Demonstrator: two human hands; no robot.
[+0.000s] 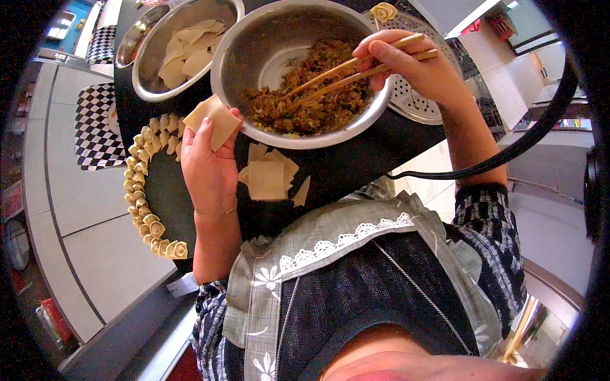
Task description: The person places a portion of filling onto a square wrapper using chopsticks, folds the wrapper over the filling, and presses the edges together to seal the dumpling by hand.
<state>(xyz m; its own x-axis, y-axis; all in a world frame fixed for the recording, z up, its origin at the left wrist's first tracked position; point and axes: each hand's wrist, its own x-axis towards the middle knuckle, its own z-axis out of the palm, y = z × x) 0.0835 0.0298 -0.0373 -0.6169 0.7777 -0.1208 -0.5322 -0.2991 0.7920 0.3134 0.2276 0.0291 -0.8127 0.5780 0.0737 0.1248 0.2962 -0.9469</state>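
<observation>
A square dough wrapper (212,122) rests across the fingers of my left hand (208,164), just left of a large steel bowl (240,52). My right hand (410,64) grips a pair of wooden chopsticks (340,78) over the bowl's right rim. Their tips are in the brown minced filling (310,107), which covers the lower and right part of the bowl. Below the bowl lies a small stack of wrappers (267,180) on the black table. Folded dumplings (138,190) line the edge of a dark round tray (167,195), partly hidden behind my left forearm.
A second steel bowl (140,78) holds more wrappers (190,55), with a smaller metal bowl (131,38) beyond it. Right of the large bowl sits a perforated metal steamer plate (414,95) with one dumpling (384,12). A checkered mat (95,128) lies at the left. A black strap (500,157) crosses my right arm.
</observation>
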